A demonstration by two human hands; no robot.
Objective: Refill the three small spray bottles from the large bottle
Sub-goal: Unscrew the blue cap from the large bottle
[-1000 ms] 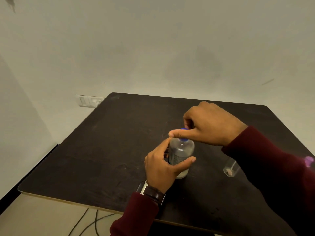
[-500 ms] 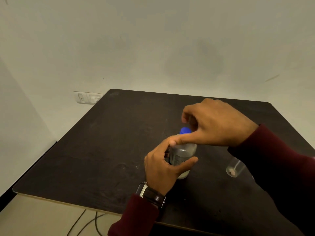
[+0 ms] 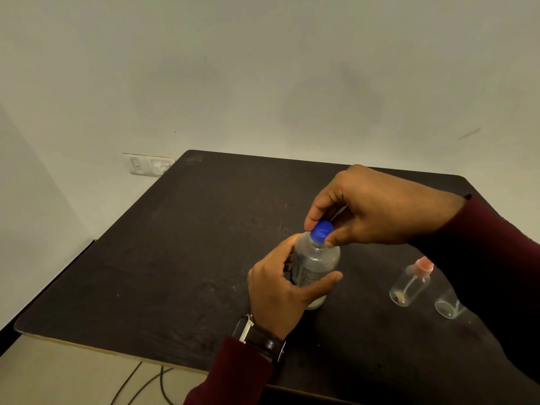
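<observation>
The large clear bottle (image 3: pixel 317 260) stands upright near the middle of the dark table (image 3: pixel 175 258). My left hand (image 3: pixel 280 287) wraps around its body from the near side. My right hand (image 3: pixel 368 209) pinches its blue cap (image 3: pixel 321 229) from above with thumb and fingers. To the right, a small clear spray bottle with a pink top (image 3: pixel 412 283) stands on the table. A second small clear bottle (image 3: pixel 448 306) stands beside it, its upper part hidden by my right sleeve. No third small bottle shows.
The table's near edge (image 3: pixel 102 347) runs across the lower left, with cables (image 3: pixel 137 381) on the floor below it. A wall socket plate (image 3: pixel 146 164) sits by the table's far left corner. A plain wall rises behind the table.
My right hand has shifted its grip on the blue cap, which now shows more. The view moved so that two small bottles appear at the right instead of one.
</observation>
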